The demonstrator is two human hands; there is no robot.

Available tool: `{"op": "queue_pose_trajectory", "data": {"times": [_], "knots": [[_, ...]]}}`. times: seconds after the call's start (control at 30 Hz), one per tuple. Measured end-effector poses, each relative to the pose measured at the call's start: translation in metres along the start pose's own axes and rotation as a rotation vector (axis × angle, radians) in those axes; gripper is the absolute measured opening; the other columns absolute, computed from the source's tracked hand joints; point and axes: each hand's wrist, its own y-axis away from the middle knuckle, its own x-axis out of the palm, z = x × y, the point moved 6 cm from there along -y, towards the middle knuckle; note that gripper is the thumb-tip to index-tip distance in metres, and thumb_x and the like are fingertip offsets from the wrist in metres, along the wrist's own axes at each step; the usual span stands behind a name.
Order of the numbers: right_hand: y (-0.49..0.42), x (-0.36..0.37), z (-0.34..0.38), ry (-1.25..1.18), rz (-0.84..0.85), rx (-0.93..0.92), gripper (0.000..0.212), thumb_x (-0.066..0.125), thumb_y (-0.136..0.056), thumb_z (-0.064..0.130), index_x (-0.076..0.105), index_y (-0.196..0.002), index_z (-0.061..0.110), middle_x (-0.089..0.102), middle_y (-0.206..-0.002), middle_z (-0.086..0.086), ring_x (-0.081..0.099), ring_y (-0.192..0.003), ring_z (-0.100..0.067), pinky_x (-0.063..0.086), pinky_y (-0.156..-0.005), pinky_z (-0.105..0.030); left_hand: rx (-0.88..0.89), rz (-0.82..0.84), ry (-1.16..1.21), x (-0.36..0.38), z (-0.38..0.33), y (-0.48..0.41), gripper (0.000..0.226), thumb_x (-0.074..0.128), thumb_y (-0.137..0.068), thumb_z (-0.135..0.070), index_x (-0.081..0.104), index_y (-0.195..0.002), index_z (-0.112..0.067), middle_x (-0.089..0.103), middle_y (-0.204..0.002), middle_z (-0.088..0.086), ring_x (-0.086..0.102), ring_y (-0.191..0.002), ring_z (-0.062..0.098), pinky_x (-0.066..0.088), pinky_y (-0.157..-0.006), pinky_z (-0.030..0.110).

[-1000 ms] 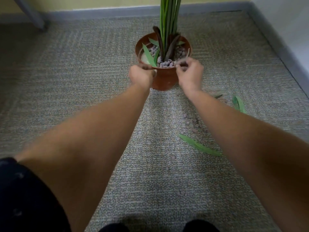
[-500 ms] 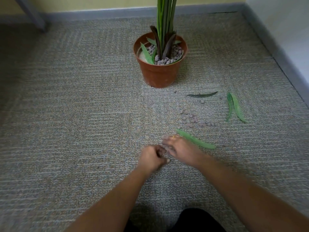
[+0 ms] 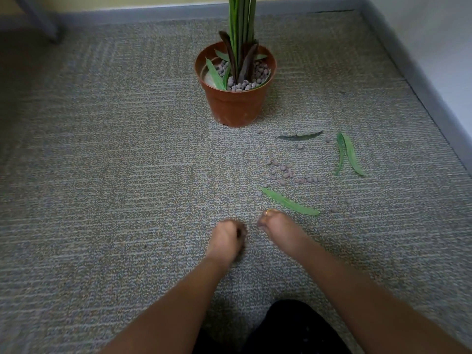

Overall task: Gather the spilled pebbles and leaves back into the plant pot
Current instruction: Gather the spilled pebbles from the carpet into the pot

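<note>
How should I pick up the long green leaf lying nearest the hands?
Pinch the near green leaf by its pointed left tip, coming from above with the right hand. It lies flat and thin on the carpet, and that tip is closest to the fingers, so a fingertip pinch probably works best.

A second ago both hands gripped the rim of the plant pot [image 3: 236,103]. Now they are down on the carpet, well short of the pot. Half a second ago they touched; now the left hand [image 3: 226,238], curled, and the right hand [image 3: 277,227], near the closest fallen leaf [image 3: 290,202], sit slightly apart.
</note>
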Motion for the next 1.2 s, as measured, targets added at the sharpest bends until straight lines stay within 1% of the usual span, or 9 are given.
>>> {"op": "queue_pose_trajectory", "data": {"times": [0.33, 0.5, 0.67, 0.73, 0.83, 0.9, 0.97, 1.1, 1.2], "knots": [[-0.025, -0.035, -0.006, -0.493, -0.246, 0.297, 0.013, 0.060, -0.085, 0.009, 0.068, -0.096, 0.008, 0.070, -0.088, -0.007, 0.055, -0.057, -0.006, 0.042, -0.045, -0.007, -0.260, -0.140, 0.524, -0.029, 0.015, -0.033, 0.009, 0.068, -0.078, 0.002, 0.071, -0.086, 0.003, 0.066, -0.075, 0.003, 0.056, -0.056, 0.005, 0.044, -0.049, 0.004], [-0.061, -0.082, -0.003, -0.647, -0.374, 0.339, 0.016, 0.061, -0.085, 0.008, 0.068, -0.099, 0.008, 0.071, -0.093, -0.007, 0.057, -0.057, -0.009, 0.045, -0.048, -0.013, -0.270, -0.208, 0.719, -0.082, -0.007, -0.079, 0.009, 0.065, -0.077, 0.009, 0.067, -0.085, 0.007, 0.065, -0.082, 0.012, 0.061, -0.068, 0.019, 0.054, -0.076, 0.032], [-0.108, -0.158, 0.005, -0.743, -0.596, 0.323, 0.016, 0.062, -0.084, 0.008, 0.070, -0.097, 0.011, 0.064, -0.084, 0.000, 0.049, -0.053, 0.001, 0.041, -0.046, -0.007, -0.194, -0.288, 0.797, -0.157, -0.044, -0.137, 0.022, 0.065, -0.076, 0.009, 0.060, -0.065, -0.009, 0.064, -0.077, 0.007, 0.063, -0.081, 0.024, 0.055, -0.078, 0.032], [-0.126, -0.188, 0.008, -0.782, -0.673, 0.321, 0.016, 0.064, -0.083, 0.010, 0.070, -0.097, 0.013, 0.068, -0.093, -0.001, 0.062, -0.065, -0.008, 0.051, -0.055, -0.014, -0.183, -0.337, 0.813, -0.183, -0.059, -0.157, 0.024, 0.066, -0.077, 0.006, 0.057, -0.064, -0.012, 0.063, -0.076, 0.008, 0.063, -0.079, 0.022, 0.055, -0.080, 0.033], [-0.152, -0.219, 0.014, -0.751, -0.664, 0.294, 0.025, 0.062, -0.084, 0.011, 0.067, -0.109, 0.011, 0.068, -0.111, -0.010, 0.065, -0.099, -0.020, 0.051, -0.089, -0.025, -0.191, -0.373, 0.869, -0.206, -0.080, -0.181, 0.021, 0.062, -0.077, 0.009, 0.056, -0.066, -0.008, 0.062, -0.078, 0.009, 0.061, -0.080, 0.022, 0.052, -0.082, 0.031], [-0.163, -0.228, 0.016, -0.725, -0.593, 0.254, 0.035, 0.059, -0.085, 0.007, 0.059, -0.120, 0.009, 0.063, -0.122, -0.012, 0.057, -0.114, -0.022, 0.044, -0.101, -0.029, -0.182, -0.363, 0.880, -0.207, -0.090, -0.191, 0.011, 0.057, -0.078, 0.012, 0.061, -0.082, 0.003, 0.063, -0.096, 0.021, 0.057, -0.089, 0.022, 0.047, -0.078, 0.028], [-0.159, -0.231, 0.010, -0.704, -0.598, 0.245, 0.038, 0.057, -0.084, 0.004, 0.057, -0.122, 0.007, 0.061, -0.124, -0.013, 0.056, -0.116, -0.021, 0.043, -0.102, -0.030, -0.182, -0.364, 0.844, -0.201, -0.093, -0.191, 0.025, 0.056, -0.079, 0.010, 0.062, -0.103, 0.006, 0.064, -0.109, 0.026, 0.059, -0.090, 0.023, 0.043, -0.071, 0.025], [-0.127, -0.214, -0.020, -0.721, -0.713, 0.332, 0.023, 0.058, -0.085, 0.004, 0.067, -0.105, 0.008, 0.068, -0.108, -0.010, 0.065, -0.092, -0.018, 0.053, -0.086, -0.026, -0.116, -0.357, 1.100, -0.175, -0.086, -0.169, 0.012, 0.054, -0.085, 0.009, 0.060, -0.091, 0.000, 0.062, -0.076, 0.012, 0.061, -0.063, 0.017, 0.053, -0.052, 0.018], [-0.103, -0.179, -0.032, -0.675, -0.631, 0.325, 0.019, 0.057, -0.085, 0.002, 0.068, -0.098, 0.008, 0.069, -0.100, -0.007, 0.054, -0.061, -0.003, 0.042, -0.052, -0.002, -0.084, -0.227, 0.965, -0.131, -0.073, -0.148, 0.021, 0.054, -0.085, 0.008, 0.059, -0.073, -0.008, 0.062, -0.073, 0.009, 0.058, -0.061, 0.014, 0.052, -0.055, 0.021]]}}
